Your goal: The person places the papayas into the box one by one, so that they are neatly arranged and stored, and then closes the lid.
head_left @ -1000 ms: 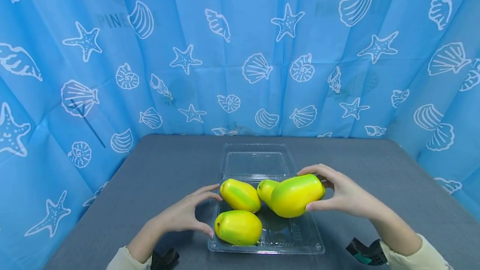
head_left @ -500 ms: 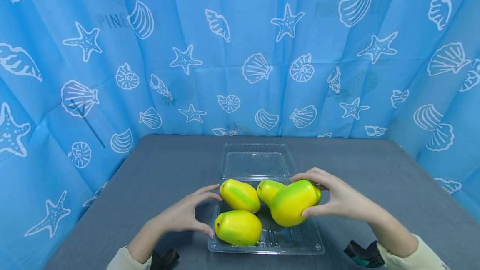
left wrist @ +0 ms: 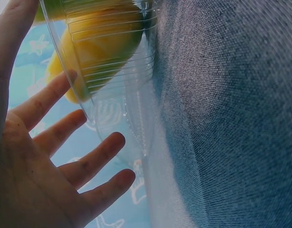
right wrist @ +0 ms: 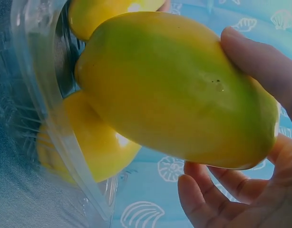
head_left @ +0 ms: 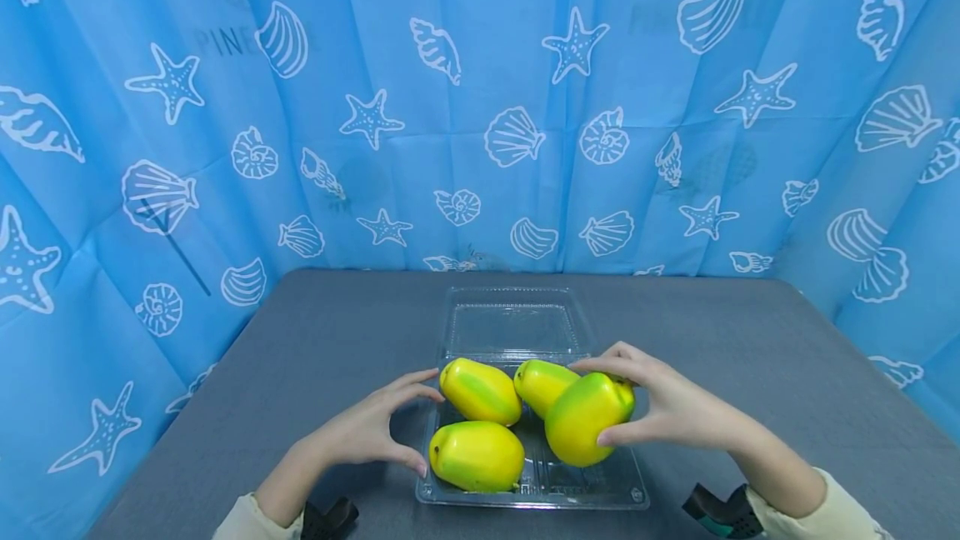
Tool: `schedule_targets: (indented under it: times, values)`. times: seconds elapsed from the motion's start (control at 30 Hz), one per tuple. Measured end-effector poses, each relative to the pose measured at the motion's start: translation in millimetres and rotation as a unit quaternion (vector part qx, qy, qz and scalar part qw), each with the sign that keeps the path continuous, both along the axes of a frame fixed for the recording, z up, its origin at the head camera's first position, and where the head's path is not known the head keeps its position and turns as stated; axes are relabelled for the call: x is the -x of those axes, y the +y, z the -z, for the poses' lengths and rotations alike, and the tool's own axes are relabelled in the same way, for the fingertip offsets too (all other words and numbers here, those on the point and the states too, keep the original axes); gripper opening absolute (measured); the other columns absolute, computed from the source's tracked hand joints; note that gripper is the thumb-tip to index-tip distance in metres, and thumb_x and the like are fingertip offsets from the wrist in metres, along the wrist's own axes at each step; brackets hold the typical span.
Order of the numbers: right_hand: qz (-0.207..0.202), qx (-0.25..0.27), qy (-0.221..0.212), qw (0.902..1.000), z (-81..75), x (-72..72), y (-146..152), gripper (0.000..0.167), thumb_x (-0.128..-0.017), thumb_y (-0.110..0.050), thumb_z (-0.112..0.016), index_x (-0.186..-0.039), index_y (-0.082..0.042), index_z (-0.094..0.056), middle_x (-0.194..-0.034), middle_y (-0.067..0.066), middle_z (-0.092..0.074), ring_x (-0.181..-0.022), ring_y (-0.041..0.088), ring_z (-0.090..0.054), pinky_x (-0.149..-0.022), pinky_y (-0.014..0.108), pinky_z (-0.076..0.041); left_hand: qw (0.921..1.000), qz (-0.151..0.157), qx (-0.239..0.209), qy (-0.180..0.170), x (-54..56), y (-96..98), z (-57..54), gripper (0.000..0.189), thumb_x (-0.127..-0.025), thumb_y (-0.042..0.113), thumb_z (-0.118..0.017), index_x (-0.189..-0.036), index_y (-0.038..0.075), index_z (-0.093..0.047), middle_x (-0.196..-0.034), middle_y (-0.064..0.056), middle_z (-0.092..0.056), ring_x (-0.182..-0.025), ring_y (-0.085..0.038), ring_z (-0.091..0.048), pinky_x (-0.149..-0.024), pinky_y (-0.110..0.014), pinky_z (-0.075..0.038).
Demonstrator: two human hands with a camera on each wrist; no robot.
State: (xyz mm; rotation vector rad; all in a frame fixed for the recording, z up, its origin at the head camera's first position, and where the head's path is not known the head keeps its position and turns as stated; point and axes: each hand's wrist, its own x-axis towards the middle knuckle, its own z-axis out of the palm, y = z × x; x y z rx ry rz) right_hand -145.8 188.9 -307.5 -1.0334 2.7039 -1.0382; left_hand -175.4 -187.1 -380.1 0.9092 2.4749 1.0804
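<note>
My right hand holds a yellow-green papaya over the right half of a clear plastic clamshell box. In the right wrist view, the thumb lies on one side of this papaya and the fingers on the other, its far end tilted down into the box. Behind it lies another papaya, partly hidden. Two more, a rear papaya and a front papaya, lie in the left half. Beside them my left hand spreads its fingers and thumb at the box's left wall, holding nothing.
The clamshell's lid lies folded back behind the box. Grey cloth covers the table. A blue curtain with shell and starfish prints hangs behind and along both sides.
My right hand has brought the papaya lower and nearer the front of the box, turning it so its stem end swings closer to me. The left hand has stayed still.
</note>
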Motion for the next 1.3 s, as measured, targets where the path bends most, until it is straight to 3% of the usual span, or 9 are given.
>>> schedule_targets:
  times: [0.33, 0.73, 1.0, 1.3]
  values:
    - [-0.008, -0.014, -0.025, 0.9996, 0.6, -1.9, -3, 0.064, -0.075, -0.038, -0.076, -0.131, -0.017, -0.052, -0.106, 0.004, -0.049, -0.088, 0.003, -0.046, -0.070, 0.021, -0.046, 1.0000, -0.005, 0.005, 0.000, -0.5, 1.0, -0.7, 0.070, -0.069, 0.042, -0.079, -0.129, 0.019, -0.052, -0.155, -0.009, -0.024, -0.140, -0.041, -0.024, -0.103, -0.068, -0.029]
    - [-0.015, -0.025, -0.027, 0.9992, 2.4, -2.6, -8, 0.068, -0.070, -0.039, -0.078, -0.123, -0.010, -0.047, -0.119, 0.006, -0.052, -0.099, 0.004, -0.049, -0.082, 0.022, -0.050, 1.0000, 0.001, 0.002, 0.005, -0.1, 1.2, -1.2, 0.069, -0.071, 0.042, -0.079, -0.129, 0.018, -0.051, -0.154, -0.012, -0.025, -0.140, -0.042, -0.024, -0.102, -0.068, -0.029]
    - [-0.028, -0.030, -0.035, 0.9985, 5.4, -2.2, -12, 0.064, -0.068, -0.036, -0.080, -0.116, -0.009, -0.046, -0.111, 0.002, -0.052, -0.097, 0.006, -0.049, -0.080, 0.023, -0.050, 1.0000, -0.001, 0.001, 0.001, -0.2, 1.4, -1.9, 0.070, -0.070, 0.042, -0.079, -0.129, 0.018, -0.051, -0.155, -0.011, -0.024, -0.140, -0.041, -0.024, -0.102, -0.068, -0.029]
    - [-0.038, -0.041, -0.035, 0.9978, 8.1, -3.4, -13, 0.063, -0.069, -0.037, -0.079, -0.118, -0.012, -0.047, -0.116, 0.004, -0.053, -0.099, 0.007, -0.049, -0.080, 0.023, -0.050, 1.0000, -0.001, 0.001, -0.004, -0.2, 1.0, -1.4, 0.069, -0.070, 0.042, -0.079, -0.129, 0.019, -0.051, -0.155, -0.009, -0.024, -0.140, -0.041, -0.024, -0.102, -0.068, -0.029]
